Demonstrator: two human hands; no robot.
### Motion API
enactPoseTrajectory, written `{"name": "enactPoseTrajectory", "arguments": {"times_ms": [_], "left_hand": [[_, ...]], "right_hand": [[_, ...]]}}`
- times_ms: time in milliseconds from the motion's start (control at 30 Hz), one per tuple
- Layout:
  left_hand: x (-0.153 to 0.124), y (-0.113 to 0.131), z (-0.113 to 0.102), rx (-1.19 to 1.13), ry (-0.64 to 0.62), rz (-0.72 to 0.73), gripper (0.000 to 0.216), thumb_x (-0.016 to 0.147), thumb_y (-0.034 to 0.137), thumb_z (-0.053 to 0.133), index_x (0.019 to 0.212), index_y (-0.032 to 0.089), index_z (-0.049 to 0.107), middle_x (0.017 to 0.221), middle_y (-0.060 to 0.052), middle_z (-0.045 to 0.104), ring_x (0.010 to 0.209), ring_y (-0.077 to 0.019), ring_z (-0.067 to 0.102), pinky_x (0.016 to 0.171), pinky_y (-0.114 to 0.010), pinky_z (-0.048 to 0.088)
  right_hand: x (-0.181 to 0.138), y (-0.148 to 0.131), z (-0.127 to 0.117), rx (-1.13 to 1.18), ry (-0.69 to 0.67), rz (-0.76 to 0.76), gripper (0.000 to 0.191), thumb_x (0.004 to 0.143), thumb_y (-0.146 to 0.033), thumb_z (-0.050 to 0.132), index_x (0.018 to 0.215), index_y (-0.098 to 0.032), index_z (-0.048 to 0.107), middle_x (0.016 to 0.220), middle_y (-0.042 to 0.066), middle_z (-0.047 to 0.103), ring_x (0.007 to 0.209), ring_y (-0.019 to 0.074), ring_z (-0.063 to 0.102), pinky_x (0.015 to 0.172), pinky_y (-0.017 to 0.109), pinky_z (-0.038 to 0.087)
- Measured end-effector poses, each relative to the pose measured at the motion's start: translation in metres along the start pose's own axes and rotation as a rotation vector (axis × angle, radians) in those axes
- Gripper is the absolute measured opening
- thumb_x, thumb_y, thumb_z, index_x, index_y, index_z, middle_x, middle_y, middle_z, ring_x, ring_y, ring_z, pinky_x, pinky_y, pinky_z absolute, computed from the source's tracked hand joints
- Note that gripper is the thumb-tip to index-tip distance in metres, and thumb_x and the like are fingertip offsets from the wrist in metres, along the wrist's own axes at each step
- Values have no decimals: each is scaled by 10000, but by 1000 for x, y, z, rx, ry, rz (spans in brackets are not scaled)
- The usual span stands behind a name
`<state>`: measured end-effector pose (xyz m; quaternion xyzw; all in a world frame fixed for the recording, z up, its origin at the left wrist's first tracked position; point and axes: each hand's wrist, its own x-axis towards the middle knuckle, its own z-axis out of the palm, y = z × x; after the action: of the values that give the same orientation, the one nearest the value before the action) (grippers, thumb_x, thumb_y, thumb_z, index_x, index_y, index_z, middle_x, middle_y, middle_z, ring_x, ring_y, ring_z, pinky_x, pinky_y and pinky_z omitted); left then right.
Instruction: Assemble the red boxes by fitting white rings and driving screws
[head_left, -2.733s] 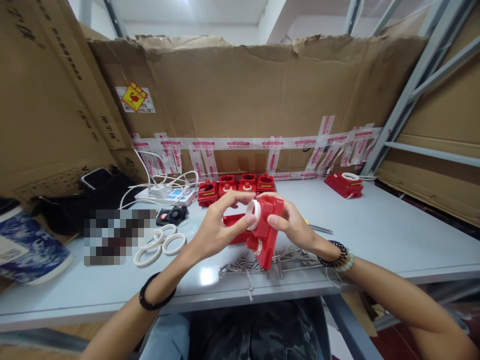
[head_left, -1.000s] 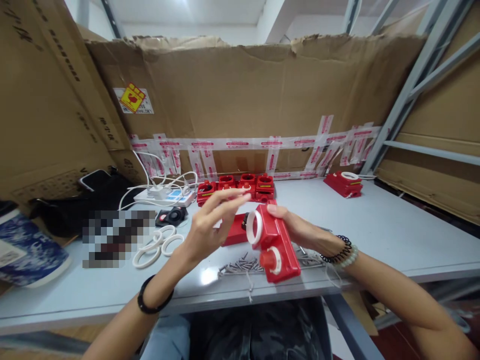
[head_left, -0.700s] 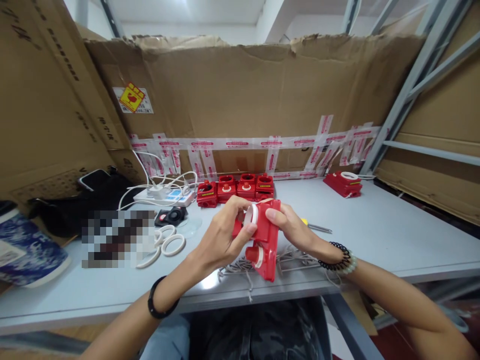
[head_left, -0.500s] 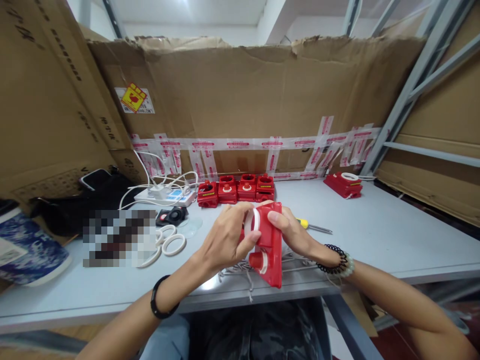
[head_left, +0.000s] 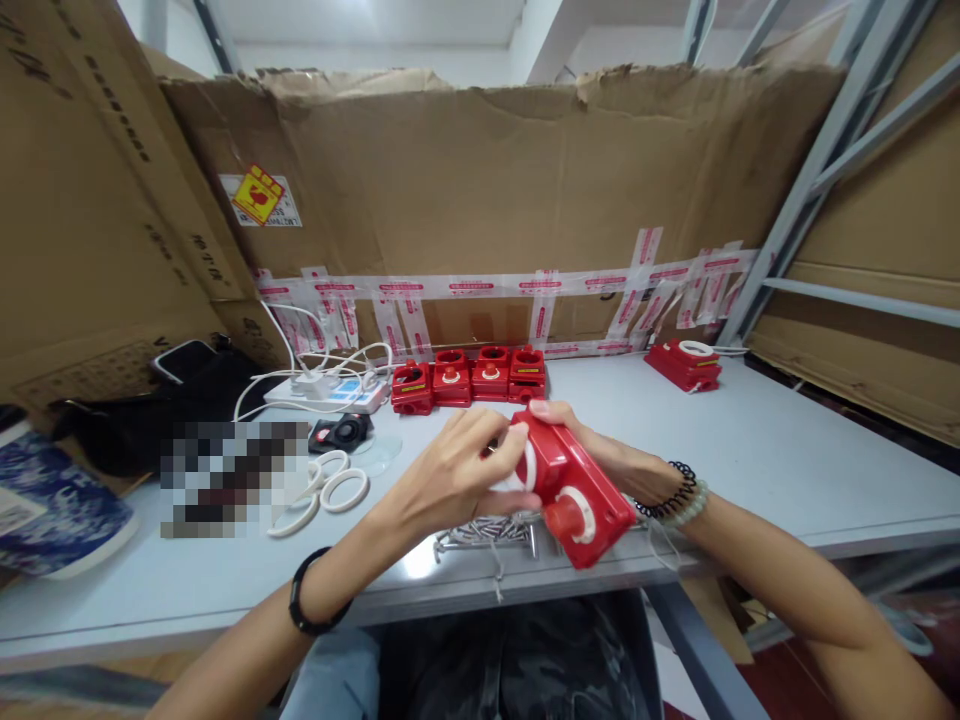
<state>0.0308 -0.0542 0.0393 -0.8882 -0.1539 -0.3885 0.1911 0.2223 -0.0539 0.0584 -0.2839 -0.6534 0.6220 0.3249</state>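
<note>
Above the table's front edge, my right hand point(head_left: 611, 452) grips a red plastic housing point(head_left: 574, 468) from behind and along its upper side. The housing is tilted, with a red knob point(head_left: 564, 518) in a white collar on its lower part. A white ring point(head_left: 530, 464) sits at the round opening on its upper part. My left hand point(head_left: 466, 462) pinches this ring between thumb and fingers; whether it is fully seated I cannot tell. Beneath the hands lie many small metal pins or screws point(head_left: 496, 530), partly covered. Loose white rings point(head_left: 345, 491) lie on the table to the left.
Several red housings point(head_left: 471, 380) stand in a row at the back; another with a white ring point(head_left: 684, 366) is at right. Clear discs point(head_left: 384, 456), a black round part point(head_left: 349, 431), a power strip point(head_left: 337, 393) and a blue-and-white container point(head_left: 64, 510) are left. Cardboard point(head_left: 450, 190) walls the back.
The red housing has turned, its knob end swinging right and its front facing me more. Both hands stay on it. The yellow-handled screwdriver behind my right hand is now hidden.
</note>
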Motion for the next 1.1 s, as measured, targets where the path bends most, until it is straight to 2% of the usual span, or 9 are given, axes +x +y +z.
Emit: {"name": "enactPoseTrajectory", "arguments": {"times_ms": [100,200,300,400,667,833,933,1000,1100], "left_hand": [[-3,-10,-3,-278,25,-251,480,968,529,341,1364,256,341,1179,-122,510,1009,-230,520,847,-406,468],[-6,-15,-6,-558,4,-481,586,949,599,298,1437,277,260,1329,-124,477,1169,-260,489,985,-466,419],[-7,-17,-9,-670,-79,-597,615,912,553,468,1428,273,286,1408,-112,444,1262,-276,450,1063,-471,370],[-7,-20,-12,-656,-99,-651,630,850,420,630,1383,255,340,1392,-111,470,1241,-266,491,1048,-431,403],[-11,-29,-15,-486,-188,-553,706,776,412,714,1362,246,357,1333,-106,529,1201,-257,526,1024,-389,425],[-22,-49,-34,-330,-266,-612,563,887,433,557,1369,228,350,1300,-106,569,1187,-243,545,988,-386,449],[-56,-80,-50,152,-248,-747,393,884,460,507,1117,150,569,1141,-137,639,1087,-295,580,954,-429,439],[-82,-100,-57,400,-432,-833,385,854,453,516,1034,127,612,1051,-161,662,1032,-340,591,884,-440,453],[-111,-118,-58,509,-662,-916,321,841,413,505,942,142,646,929,-149,694,924,-339,626,749,-379,460]], "right_hand": [[4,-1,-10,140,76,-68,443,788,-612,535,867,-179,584,764,54,649,660,158,604,626,306,526],[6,-2,-14,133,262,-276,383,749,-482,660,994,-206,556,962,54,670,842,176,643,797,338,530],[7,2,-12,29,419,-374,480,685,-396,751,1052,-235,488,1047,45,658,927,184,643,857,357,523],[8,6,-11,-111,402,-383,540,656,-385,780,1064,-237,458,1064,59,660,959,207,648,861,388,533],[5,7,-29,-696,280,-385,683,608,-414,819,1186,-217,514,1186,83,616,1051,245,611,917,434,507],[3,6,-33,-814,422,-444,637,594,-460,815,1118,-208,553,1113,74,649,996,243,623,883,420,505],[6,10,-41,-783,589,-471,628,605,-468,807,1111,-205,545,1091,82,665,979,245,629,880,430,498],[9,13,-47,-755,655,-475,624,608,-473,803,1102,-203,535,1082,90,667,967,251,629,875,443,495],[13,17,-51,-744,661,-474,622,609,-478,800,1101,-209,529,1086,92,663,964,254,626,867,452,496]]}}
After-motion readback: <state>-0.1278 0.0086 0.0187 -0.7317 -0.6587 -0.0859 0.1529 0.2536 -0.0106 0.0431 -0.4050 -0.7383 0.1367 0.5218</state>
